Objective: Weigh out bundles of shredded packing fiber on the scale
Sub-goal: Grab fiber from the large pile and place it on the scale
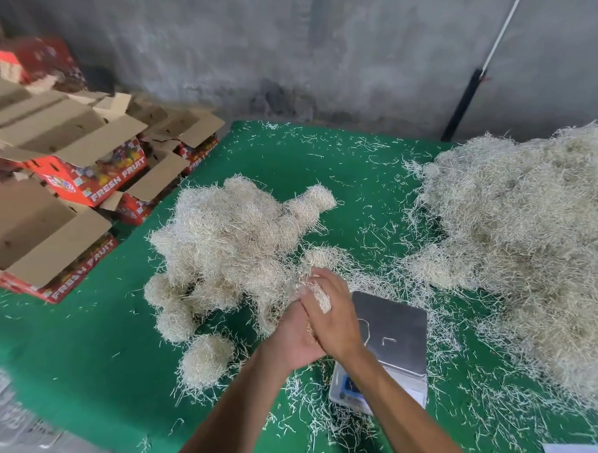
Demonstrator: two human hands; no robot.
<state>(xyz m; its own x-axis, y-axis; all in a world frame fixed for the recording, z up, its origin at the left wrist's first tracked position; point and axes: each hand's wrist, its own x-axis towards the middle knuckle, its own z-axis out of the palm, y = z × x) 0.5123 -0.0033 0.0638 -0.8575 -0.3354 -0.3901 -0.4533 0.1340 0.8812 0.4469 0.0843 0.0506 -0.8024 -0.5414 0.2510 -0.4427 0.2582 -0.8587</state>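
Note:
Both hands meet just left of the scale (394,328), pressing a small bundle of pale shredded fiber (323,299) between them. My left hand (290,343) lies underneath, palm up, cupping the bundle. My right hand (332,314) curls over it from above. The scale's steel pan carries only a couple of loose strands, and my right forearm hides its display. A heap of rolled fiber bundles (230,243) lies to the left of my hands. The big loose pile of fiber (524,237) fills the right side of the green cloth (84,355).
Open red "Fresh Fruit" cartons (79,181) are stacked at the left edge of the cloth. A grey concrete wall stands behind, with a black-and-white pole (470,99) leaning on it. Loose strands litter the cloth around the scale.

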